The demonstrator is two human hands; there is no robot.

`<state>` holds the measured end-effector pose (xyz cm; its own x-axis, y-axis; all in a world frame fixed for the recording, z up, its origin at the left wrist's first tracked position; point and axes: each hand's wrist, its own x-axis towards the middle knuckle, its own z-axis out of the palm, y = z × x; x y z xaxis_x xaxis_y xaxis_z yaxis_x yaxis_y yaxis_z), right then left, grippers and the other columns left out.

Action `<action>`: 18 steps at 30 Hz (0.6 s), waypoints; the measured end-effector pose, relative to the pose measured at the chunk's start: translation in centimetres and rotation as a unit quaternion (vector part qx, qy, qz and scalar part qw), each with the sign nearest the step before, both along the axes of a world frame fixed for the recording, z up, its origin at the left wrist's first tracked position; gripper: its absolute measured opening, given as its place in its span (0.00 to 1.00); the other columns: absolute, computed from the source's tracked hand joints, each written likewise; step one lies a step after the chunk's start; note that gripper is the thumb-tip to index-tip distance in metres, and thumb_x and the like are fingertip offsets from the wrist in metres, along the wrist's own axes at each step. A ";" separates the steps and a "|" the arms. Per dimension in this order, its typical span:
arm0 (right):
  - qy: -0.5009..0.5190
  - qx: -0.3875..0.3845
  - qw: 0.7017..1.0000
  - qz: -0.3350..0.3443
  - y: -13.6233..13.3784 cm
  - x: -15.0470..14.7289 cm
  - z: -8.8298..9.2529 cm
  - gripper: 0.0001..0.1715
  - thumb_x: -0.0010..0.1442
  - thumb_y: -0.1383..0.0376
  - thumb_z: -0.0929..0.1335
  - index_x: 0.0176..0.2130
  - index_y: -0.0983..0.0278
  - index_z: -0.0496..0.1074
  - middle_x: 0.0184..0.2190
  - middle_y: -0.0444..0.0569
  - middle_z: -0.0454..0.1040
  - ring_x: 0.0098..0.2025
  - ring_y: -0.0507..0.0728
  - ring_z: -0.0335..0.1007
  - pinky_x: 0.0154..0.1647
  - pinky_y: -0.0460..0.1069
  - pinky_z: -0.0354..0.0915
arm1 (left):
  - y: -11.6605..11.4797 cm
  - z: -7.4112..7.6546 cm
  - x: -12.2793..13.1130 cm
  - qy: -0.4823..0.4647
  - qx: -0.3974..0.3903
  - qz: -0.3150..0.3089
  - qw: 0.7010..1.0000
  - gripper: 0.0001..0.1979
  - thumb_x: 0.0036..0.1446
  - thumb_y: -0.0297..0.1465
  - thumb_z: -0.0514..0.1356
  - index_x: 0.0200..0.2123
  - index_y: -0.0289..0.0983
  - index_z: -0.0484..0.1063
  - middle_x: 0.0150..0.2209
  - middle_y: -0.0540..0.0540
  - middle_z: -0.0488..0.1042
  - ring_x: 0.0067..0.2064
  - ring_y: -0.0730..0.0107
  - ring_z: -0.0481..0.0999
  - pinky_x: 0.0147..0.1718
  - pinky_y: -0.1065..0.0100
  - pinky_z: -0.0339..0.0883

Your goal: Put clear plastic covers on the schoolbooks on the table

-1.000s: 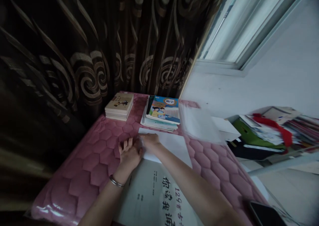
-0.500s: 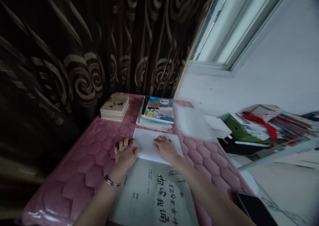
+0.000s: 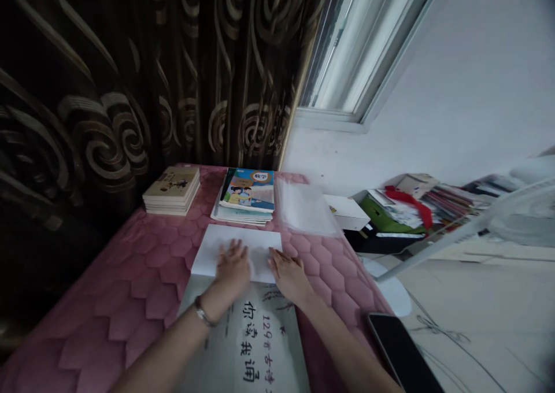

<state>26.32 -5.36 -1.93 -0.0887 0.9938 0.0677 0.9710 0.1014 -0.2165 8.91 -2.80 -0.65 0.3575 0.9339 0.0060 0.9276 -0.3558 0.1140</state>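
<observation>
A book lies spread out before me, its printed cover (image 3: pixel 225 352) with large Chinese characters nearest my body and a blank white flap or page (image 3: pixel 208 251) beyond it. My left hand (image 3: pixel 234 266) rests on the white part with fingers spread, slightly blurred; a metal bracelet (image 3: pixel 204 312) circles its wrist. At the right edge of the white part my right hand (image 3: pixel 288 271) lies flat, fingers stretched out. Neither hand grips anything that I can see.
Small tan books (image 3: pixel 173 188) are stacked at the back left. Textbooks (image 3: pixel 249 193) and clear plastic covers (image 3: pixel 306 208) lie beyond the page on the pink quilted tablecloth (image 3: pixel 113 295). A dark phone (image 3: pixel 401 352) sits near the right edge. A curtain (image 3: pixel 182 75) hangs behind.
My left hand has slid right, from the white part's left edge to its middle. My right hand has shifted towards its right edge. The whole view has turned slightly right.
</observation>
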 end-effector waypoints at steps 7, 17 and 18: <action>0.072 0.001 0.994 0.079 0.9 4.1 -0.8 0.29 0.65 0.72 0.53 0.60 0.65 0.67 0.58 0.54 0.70 0.58 0.56 0.66 0.59 0.50 0.59 | -1.1 -0.9 7.9 -0.063 -0.050 -0.032 0.996 0.27 0.64 0.28 0.47 0.65 0.30 0.57 0.68 0.35 0.54 0.68 0.50 0.53 0.64 0.48 0.48; -0.105 -0.033 0.994 0.007 1.5 5.8 1.0 0.29 0.64 0.70 0.58 0.60 0.52 0.68 0.54 0.53 0.69 0.55 0.62 0.62 0.55 0.53 0.58 | -1.2 -1.6 8.6 -0.084 -0.017 0.001 0.996 0.26 0.60 0.37 0.53 0.62 0.40 0.65 0.67 0.37 0.57 0.66 0.42 0.55 0.62 0.40 0.46; -0.118 -0.036 0.992 -0.001 2.3 5.7 1.1 0.29 0.65 0.70 0.58 0.60 0.51 0.68 0.55 0.53 0.68 0.56 0.62 0.61 0.55 0.53 0.58 | -1.2 -1.7 8.7 -0.087 -0.010 0.000 0.996 0.26 0.60 0.37 0.53 0.62 0.40 0.65 0.67 0.37 0.58 0.66 0.42 0.55 0.61 0.39 0.46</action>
<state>32.00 -3.11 -0.79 -0.0911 0.9955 -0.0251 0.9958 0.0914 0.0099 17.56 -3.97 -2.32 0.3528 0.9344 0.0499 0.8929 -0.3521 0.2807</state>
